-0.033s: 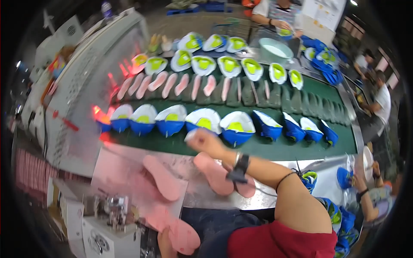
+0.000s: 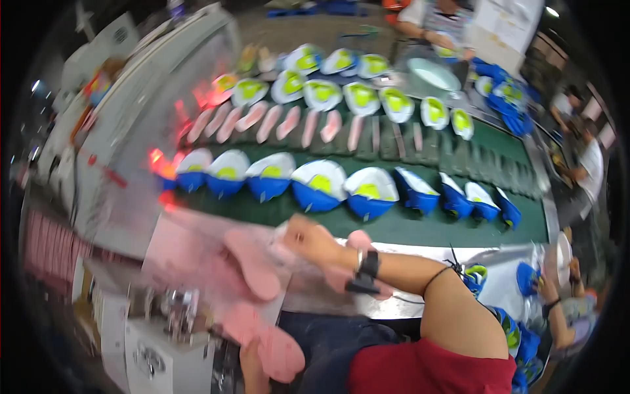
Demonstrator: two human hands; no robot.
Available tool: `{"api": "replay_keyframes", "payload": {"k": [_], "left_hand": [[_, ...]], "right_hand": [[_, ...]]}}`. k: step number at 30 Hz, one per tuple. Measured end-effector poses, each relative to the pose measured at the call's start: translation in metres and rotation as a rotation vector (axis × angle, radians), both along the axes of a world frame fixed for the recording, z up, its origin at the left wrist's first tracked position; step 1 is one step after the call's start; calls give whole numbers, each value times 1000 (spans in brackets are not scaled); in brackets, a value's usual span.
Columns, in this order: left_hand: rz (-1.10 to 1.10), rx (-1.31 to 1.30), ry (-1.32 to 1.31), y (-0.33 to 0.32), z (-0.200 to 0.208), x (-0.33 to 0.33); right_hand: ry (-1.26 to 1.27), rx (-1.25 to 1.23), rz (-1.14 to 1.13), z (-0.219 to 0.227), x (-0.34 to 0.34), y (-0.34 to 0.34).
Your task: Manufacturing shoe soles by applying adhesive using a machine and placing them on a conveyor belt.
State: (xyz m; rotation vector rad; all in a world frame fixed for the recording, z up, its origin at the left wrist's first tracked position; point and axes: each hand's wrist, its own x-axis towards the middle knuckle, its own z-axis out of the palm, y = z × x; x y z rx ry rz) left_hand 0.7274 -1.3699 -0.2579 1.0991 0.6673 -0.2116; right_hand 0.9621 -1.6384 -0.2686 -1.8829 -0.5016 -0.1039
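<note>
My left hand is low in the picture, its fingers closed on the edge of a pink shoe insole. Over the near edge of the belt, my right hand is smeared by motion, its fingers curled together around a small pale thing I cannot make out. A dark watch sits on that wrist. Just left of it, another pink insole lies on a pink-stained board. More pink insoles lie partly hidden under my right wrist on the metal ledge.
A green conveyor belt carries blue-and-white shoe uppers, dark soles and pink strips. A machine glowing red stands left. Blue shoes pile at right. A co-worker sits across, beside a pale basin.
My right hand has come back from the row of uppers toward the pink-stained board. My left hand keeps its grip on the insole. The whole view has shifted slightly.
</note>
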Motion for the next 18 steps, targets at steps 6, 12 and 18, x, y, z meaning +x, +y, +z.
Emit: {"api": "replay_keyframes", "payload": {"k": [6,12,18], "left_hand": [[183,332,-312,-3,1,1],[219,78,-163,10,11,-22],[209,-85,-109,11,11,-43]], "right_hand": [[119,-56,470,15,-134,126],[422,88,377,-32,-86,175],[169,-196,247,-31,-34,234]]}}
